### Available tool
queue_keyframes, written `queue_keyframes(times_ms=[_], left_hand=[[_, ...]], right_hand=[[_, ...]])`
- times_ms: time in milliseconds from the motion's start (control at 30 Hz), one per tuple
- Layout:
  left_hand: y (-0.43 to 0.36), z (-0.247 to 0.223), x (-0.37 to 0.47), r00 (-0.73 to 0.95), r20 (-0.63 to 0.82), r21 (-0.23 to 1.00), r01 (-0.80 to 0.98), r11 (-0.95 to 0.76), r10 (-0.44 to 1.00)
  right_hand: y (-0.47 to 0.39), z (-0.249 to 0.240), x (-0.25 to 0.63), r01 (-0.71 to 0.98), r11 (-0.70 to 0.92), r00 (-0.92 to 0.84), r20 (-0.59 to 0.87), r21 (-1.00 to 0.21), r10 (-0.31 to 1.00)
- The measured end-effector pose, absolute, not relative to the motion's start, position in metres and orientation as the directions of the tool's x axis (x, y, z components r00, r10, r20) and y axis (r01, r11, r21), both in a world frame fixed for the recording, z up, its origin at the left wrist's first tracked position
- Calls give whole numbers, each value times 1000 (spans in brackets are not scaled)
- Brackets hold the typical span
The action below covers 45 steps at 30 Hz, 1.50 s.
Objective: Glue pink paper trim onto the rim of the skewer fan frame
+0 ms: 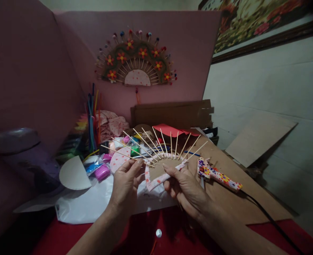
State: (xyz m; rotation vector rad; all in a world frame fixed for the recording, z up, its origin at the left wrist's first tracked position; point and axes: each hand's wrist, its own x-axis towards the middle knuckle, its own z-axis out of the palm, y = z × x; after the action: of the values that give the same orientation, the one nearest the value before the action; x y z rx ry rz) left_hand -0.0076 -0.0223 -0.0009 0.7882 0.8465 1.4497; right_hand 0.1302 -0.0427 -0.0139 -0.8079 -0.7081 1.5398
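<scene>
Both hands are at a half-circle cardboard base (160,172) edged with white cloth that has pinkish-red spots. Thin wooden sticks (166,142) fan out from its curved side, away from me. My right hand (185,186) grips the base by its straight edge, thumb on top and fingers beneath. At the left end, my left hand (127,177) is closed, thumb and fingertips pinching the lowest wooden stick (116,151) near its inner end. Some of the left fingers are hidden behind the hand. A glue gun (218,175) in flowered cloth lies to the right of my right hand.
A finished-looking decorated fan (137,58) hangs on the pink panel. Colourful clay packets (102,171), a spotted half-circle (120,159) and a white half-circle (75,173) lie left. A cardboard sheet (225,202) and black cord (268,216) are right. Pipe cleaners (92,120) stand behind.
</scene>
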Motion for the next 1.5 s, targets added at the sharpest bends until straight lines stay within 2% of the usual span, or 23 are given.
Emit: queue_keyframes(times_ms=[1267,1500], left_hand=[[-22,0,-7,-37,-17,854,-520,-4,999],[-22,-1,-7,-43,-26,852,-523,0,999]], right_hand=[[-43,-16,131,-578,-105,-72,-77,-809,994],[-42,-13,129,-567,-133,-69,-114,-813,991]])
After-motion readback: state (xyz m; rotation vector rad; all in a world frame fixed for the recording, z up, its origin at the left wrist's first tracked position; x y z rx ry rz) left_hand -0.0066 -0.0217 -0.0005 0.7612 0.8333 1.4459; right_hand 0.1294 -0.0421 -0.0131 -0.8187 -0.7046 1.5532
